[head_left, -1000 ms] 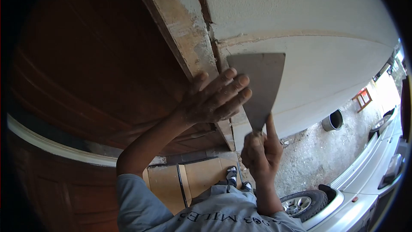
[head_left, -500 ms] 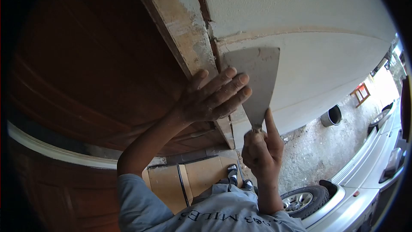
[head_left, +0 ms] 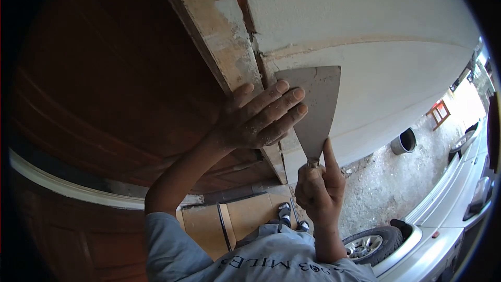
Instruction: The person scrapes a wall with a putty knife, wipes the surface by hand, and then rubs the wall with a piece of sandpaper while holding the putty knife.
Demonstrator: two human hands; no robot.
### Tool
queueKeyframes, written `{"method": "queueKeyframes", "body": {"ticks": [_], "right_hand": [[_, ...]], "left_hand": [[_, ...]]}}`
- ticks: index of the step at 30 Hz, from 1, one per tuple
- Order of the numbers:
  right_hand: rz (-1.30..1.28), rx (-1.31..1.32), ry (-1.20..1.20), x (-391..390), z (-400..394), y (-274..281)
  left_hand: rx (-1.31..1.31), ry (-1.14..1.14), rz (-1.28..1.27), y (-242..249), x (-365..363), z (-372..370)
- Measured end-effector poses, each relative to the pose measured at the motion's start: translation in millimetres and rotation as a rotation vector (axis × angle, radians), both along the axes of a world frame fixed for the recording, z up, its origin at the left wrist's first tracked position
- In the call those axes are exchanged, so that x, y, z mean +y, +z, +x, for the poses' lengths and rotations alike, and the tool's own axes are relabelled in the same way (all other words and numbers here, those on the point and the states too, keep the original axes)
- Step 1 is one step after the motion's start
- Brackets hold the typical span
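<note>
My right hand (head_left: 321,193) is closed around the handle of a wide putty knife (head_left: 317,99), its index finger stretched along the base of the blade. The blade's broad edge points up against the white wall (head_left: 396,78), beneath a raised horizontal ridge. Fingers extended, my left hand (head_left: 263,115) is open and overlaps the left side of the blade in this view. Its thumb lies over the worn, patchy door frame (head_left: 229,42). Whitish dust speckles the back of that hand. A dark gap runs between frame and wall.
A brown panelled door (head_left: 120,73) fills the left side. Under my feet is a tan board-like surface (head_left: 250,214). A silver vehicle (head_left: 433,240) stands at lower right, its wheel (head_left: 365,245) close to my right arm. A dark bucket (head_left: 403,142) sits on rough ground.
The putty knife and my right hand have shifted slightly down the wall, away from the ridge. My left hand stays in almost the same place.
</note>
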State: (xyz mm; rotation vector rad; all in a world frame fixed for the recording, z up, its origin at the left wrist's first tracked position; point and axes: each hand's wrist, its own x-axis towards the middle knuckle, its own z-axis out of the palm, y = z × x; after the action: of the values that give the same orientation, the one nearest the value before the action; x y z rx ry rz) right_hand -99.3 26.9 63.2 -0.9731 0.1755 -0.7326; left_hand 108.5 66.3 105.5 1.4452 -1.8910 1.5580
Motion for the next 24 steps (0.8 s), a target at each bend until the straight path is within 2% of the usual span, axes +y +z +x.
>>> {"method": "queueKeyframes", "body": {"ticks": [4, 10, 13, 19, 22, 24], "right_hand": [[-0.014, 0.019, 0.003, -1.4, -0.8, -0.5], [0.0, 0.023, 0.036, -7.1, 2.2, 4.5], [0.054, 0.031, 0.03, -2.3, -10.5, -7.4], [0.055, -0.006, 0.051, -4.2, -4.4, -7.3], [0.101, -0.01, 0.057, -4.6, -2.7, -8.2], [0.136, 0.016, 0.073, -6.8, -3.0, -10.1]], "left_hand": [[-0.076, 0.007, -0.005, 2.3, 1.6, -1.4], [0.035, 0.011, -0.006, -3.3, 1.7, -5.3], [-0.081, -0.037, 0.062, -3.3, 2.9, 0.4], [-0.07, -0.002, 0.056, -12.2, 2.5, -3.3], [-0.12, -0.069, 0.245, -10.1, 3.2, -2.7], [-0.146, -0.004, 0.166, -9.3, 2.9, -5.5]]}}
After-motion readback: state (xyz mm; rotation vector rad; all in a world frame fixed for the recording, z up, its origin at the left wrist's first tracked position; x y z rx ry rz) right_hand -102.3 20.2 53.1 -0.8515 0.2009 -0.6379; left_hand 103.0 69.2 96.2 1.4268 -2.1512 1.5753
